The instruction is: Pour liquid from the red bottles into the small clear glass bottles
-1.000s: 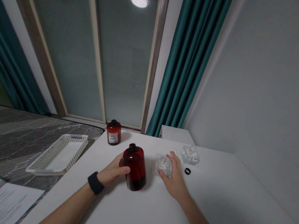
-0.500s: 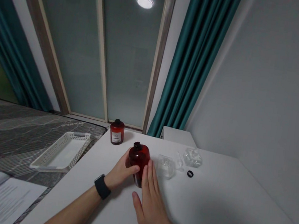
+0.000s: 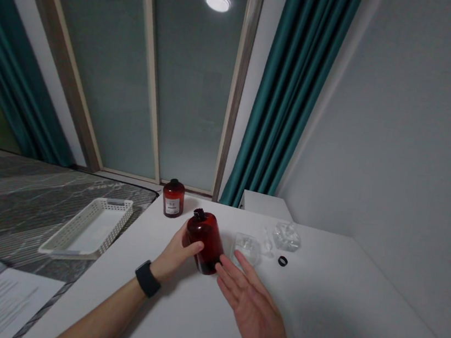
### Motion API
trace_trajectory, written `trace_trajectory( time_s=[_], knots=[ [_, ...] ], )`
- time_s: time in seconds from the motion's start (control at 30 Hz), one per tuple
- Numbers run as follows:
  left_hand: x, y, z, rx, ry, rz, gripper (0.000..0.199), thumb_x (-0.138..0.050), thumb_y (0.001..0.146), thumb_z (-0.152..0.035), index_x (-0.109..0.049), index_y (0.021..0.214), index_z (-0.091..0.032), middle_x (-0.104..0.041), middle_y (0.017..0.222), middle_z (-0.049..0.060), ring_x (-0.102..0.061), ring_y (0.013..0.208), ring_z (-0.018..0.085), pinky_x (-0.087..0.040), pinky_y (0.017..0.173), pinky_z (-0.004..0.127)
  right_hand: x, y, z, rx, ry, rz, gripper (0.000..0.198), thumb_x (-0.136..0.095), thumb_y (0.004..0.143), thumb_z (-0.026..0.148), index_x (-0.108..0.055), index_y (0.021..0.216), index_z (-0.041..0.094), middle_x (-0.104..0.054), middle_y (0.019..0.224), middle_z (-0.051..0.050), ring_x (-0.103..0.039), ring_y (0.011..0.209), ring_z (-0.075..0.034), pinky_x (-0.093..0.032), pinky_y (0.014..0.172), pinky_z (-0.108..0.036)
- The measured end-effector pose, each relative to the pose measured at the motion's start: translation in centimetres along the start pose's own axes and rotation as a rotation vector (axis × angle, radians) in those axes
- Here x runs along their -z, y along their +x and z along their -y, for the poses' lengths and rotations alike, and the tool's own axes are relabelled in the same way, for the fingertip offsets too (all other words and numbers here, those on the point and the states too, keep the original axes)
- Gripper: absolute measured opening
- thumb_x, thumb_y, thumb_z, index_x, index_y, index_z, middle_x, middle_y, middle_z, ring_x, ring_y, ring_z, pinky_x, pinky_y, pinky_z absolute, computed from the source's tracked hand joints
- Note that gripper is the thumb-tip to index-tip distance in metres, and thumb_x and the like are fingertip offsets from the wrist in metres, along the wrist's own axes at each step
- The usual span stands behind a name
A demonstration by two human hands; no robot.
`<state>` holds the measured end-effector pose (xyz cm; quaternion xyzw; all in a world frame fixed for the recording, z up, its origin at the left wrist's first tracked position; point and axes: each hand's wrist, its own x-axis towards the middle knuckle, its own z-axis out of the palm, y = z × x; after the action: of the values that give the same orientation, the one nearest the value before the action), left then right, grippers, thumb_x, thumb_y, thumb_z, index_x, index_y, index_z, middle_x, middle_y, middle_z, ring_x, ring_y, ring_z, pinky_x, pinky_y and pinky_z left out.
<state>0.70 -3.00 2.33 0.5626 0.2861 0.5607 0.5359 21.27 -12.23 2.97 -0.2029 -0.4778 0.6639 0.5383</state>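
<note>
A dark red, see-through bottle [image 3: 208, 239] with a short narrow neck tilts to the left over the white table. Around its left side my left hand [image 3: 176, 254] is closed, the thumb across its front; a dark watch sits on that wrist. My right hand [image 3: 251, 303] is open, fingers spread and palm turned up, with the fingertips by the bottle's lower right side. Whether they touch it I cannot tell. Just beyond those fingers lies a clear plastic piece [image 3: 246, 248], and a small black ring [image 3: 282, 261] is further right.
A second red bottle [image 3: 173, 200] with a white label and black top stands at the table's [image 3: 181, 318] far left corner. Crumpled clear plastic [image 3: 287, 237] lies at the back right. Left of the table are a white basket [image 3: 117, 232] and an open book [image 3: 13, 299].
My right hand has come off the bottle's side, moved right and down, and turned palm up. The bottle, still in my left hand, leans further left.
</note>
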Motion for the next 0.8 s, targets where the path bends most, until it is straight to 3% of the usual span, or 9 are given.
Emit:
trace_trajectory(
  time_s=[0.1, 0.17, 0.27, 0.37, 0.53, 0.8],
  knots=[
    [0.1, 0.0, 0.0, 0.03, 0.005, 0.013, 0.069, -0.077, 0.075, -0.046, -0.051, 0.131, -0.017, -0.06, 0.133, 0.015, -0.055, 0.122, 0.035, -0.043, 0.104, 0.046, 1.1, 1.2, 1.1, 0.064, -0.079, -0.116, 0.045, -0.047, 0.095, 0.046, -0.051, 0.136, 0.028, -0.066, 0.128, -0.013, -0.062, 0.117, -0.031, -0.045, 0.101, -0.057],
    [0.2, -0.1, 0.0, 0.052, 0.024, 0.038, 0.07, -0.078, 0.074, -0.047, -0.049, 0.131, -0.017, -0.061, 0.13, 0.015, -0.057, 0.118, 0.036, -0.045, 0.101, 0.046, 2.8, 1.9, 1.6, 0.184, -0.393, -0.246, 0.037, -0.049, 0.095, 0.041, -0.056, 0.129, 0.028, -0.07, 0.111, -0.011, -0.067, 0.095, -0.027, -0.051, 0.089, -0.05],
    [0.4, -0.1, -0.1, 0.044, 0.114, 0.088, 0.07, -0.079, 0.074, -0.046, -0.049, 0.129, -0.016, -0.06, 0.128, 0.016, -0.056, 0.117, 0.036, -0.044, 0.101, 0.048, 6.2, 2.9, 2.1, 0.336, -0.942, -0.358, 0.032, -0.053, 0.092, 0.033, -0.058, 0.123, 0.026, -0.065, 0.108, -0.01, -0.061, 0.093, -0.025, -0.049, 0.087, -0.046],
    [0.3, -0.1, -0.3, 0.037, 0.198, 0.142, 0.069, -0.078, 0.075, -0.046, -0.047, 0.13, -0.016, -0.058, 0.13, 0.016, -0.054, 0.12, 0.036, -0.041, 0.103, 0.048, 9.0, 3.7, 2.3, 0.267, -1.231, -0.303, 0.051, -0.058, 0.086, 0.028, -0.045, 0.135, 0.024, -0.056, 0.126, -0.012, -0.056, 0.107, -0.028, -0.047, 0.093, -0.049],
    [-0.2, -0.3, -0.4, 0.036, 0.257, 0.193, 0.069, -0.079, 0.075, -0.043, -0.045, 0.13, -0.018, -0.055, 0.132, 0.015, -0.052, 0.123, 0.034, -0.038, 0.106, 0.047, 10.7, 4.9, 1.8, 0.113, -1.402, -0.103, 0.076, -0.065, 0.081, 0.029, -0.028, 0.147, 0.023, -0.043, 0.144, -0.014, -0.038, 0.134, -0.03, -0.031, 0.112, -0.053],
    [-1.7, -0.9, -0.1, 0.05, 0.252, 0.187, 0.073, -0.083, 0.07, -0.041, -0.046, 0.128, -0.018, -0.056, 0.129, 0.015, -0.052, 0.12, 0.033, -0.037, 0.106, 0.049, 10.6, 6.7, 1.1, -0.059, -1.53, -0.13, 0.056, -0.068, 0.079, 0.034, -0.048, 0.131, 0.022, -0.059, 0.125, -0.012, -0.053, 0.118, -0.032, -0.036, 0.1, -0.051]
  ],
)
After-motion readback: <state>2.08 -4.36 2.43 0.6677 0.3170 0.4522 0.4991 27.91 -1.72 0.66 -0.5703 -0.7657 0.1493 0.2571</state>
